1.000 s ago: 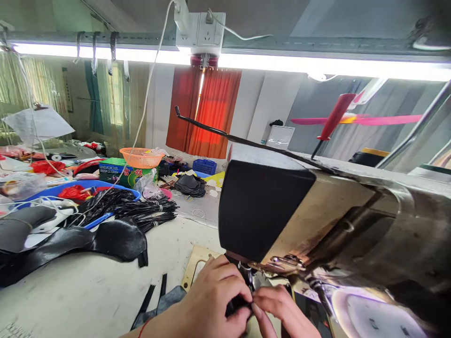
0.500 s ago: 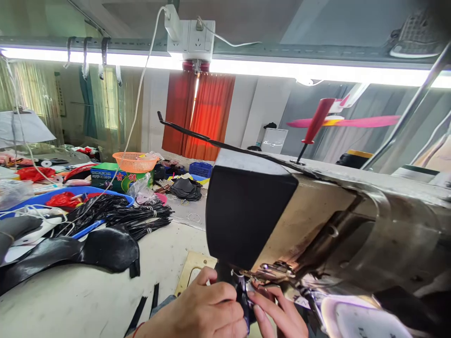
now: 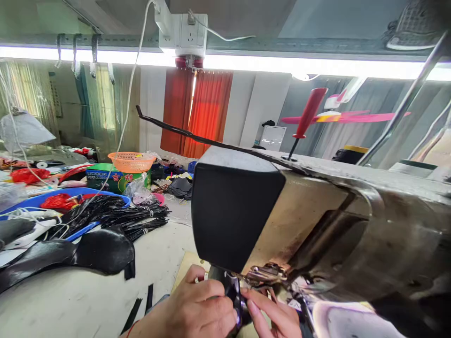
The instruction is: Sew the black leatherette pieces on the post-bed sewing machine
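Note:
A sewing machine (image 3: 239,211) with a black end cover fills the right half of the view. Low in front of its needle area, my left hand (image 3: 200,303) is curled around a shiny black leather-like piece (image 3: 230,287). From the other side, the fingertips of my right hand (image 3: 273,312) press on the same piece, close to my left fingers. The piece runs up under the machine head, where its far part is hidden. A red-handled screwdriver (image 3: 310,112) stands upright in the machine's top.
Left on the table lie a curved black leather-like part (image 3: 105,249), bundles of black strips (image 3: 144,218) and a blue tray (image 3: 121,198). Behind them, an orange basket (image 3: 132,162) sits on a green box (image 3: 95,173). A lit lamp (image 3: 352,319) glows at lower right.
The view has shifted, so the machine and both hands appear farther left. Both hands keep hold of the black piece by the needle area.

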`<state>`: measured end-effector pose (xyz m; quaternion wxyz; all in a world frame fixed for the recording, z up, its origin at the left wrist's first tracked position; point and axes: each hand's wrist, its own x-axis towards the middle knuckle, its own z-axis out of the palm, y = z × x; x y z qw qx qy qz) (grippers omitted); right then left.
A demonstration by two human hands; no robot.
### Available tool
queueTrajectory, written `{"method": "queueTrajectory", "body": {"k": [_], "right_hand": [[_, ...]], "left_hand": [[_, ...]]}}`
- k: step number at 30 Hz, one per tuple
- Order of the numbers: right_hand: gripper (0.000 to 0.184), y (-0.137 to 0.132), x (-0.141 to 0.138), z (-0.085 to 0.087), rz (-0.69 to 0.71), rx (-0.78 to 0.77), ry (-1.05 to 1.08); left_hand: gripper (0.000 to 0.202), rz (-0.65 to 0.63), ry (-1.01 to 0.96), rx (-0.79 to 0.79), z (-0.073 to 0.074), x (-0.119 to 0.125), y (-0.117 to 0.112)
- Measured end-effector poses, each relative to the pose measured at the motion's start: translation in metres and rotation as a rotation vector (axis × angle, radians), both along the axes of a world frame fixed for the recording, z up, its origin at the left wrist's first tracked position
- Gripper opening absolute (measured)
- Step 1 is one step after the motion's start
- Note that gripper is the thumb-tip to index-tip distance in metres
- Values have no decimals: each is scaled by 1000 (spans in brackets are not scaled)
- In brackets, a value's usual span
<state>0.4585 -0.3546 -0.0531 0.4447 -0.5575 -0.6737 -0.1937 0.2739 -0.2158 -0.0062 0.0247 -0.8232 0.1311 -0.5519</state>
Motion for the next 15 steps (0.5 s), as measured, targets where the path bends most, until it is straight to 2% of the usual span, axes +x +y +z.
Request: {"method": "queueTrajectory", "body": {"k": [3, 8, 15], "right_hand": [[41, 0, 1, -1, 24, -4, -9], [48, -1, 0, -3, -6, -14, 42], [38, 1, -2, -3, 3, -55, 51]], "left_hand": [[18, 11, -66, 26, 0, 3, 0], [24, 84, -42, 61, 3, 3, 1], [27, 127, -9, 29, 2, 3, 0]]}}
